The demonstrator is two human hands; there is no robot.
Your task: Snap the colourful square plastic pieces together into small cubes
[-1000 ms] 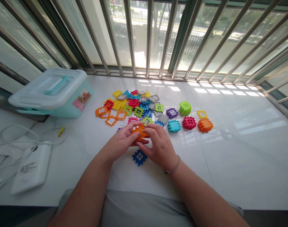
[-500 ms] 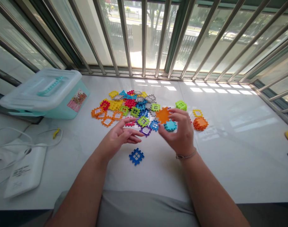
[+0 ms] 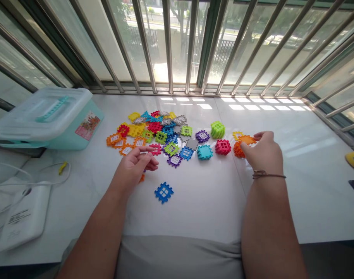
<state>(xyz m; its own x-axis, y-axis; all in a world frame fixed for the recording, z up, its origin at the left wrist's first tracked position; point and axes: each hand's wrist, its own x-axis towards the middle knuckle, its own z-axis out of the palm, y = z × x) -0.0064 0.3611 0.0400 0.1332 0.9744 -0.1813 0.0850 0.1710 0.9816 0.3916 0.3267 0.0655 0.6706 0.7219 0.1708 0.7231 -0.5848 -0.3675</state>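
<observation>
My right hand (image 3: 263, 150) pinches an orange square interlocking tile (image 3: 246, 140) with notched edges, just over a stack of orange tiles (image 3: 239, 149) at the right. A yellow tile (image 3: 237, 134) shows behind that stack. My left hand (image 3: 138, 162) hovers at the near edge of a mixed pile of tiles (image 3: 165, 128), its fingers loosely bent and apart with nothing seen in them. Partly hidden beneath it is an orange tile (image 3: 142, 178). Nearer my body, a blue window tile (image 3: 164, 192) lies alone on the table.
Stacks of green (image 3: 217, 130), red (image 3: 223, 147) and light blue tiles (image 3: 205, 152) stand mid-table beside a purple tile (image 3: 202, 136). A lidded teal box (image 3: 63, 131), white cables and a white power bank (image 3: 26, 217) are at left. Metal window bars (image 3: 168, 50) border the back.
My right hand has carried the orange tile rightward from above the middle of the table to the orange stack. My left hand has drawn slightly left, its fingers more bent.
</observation>
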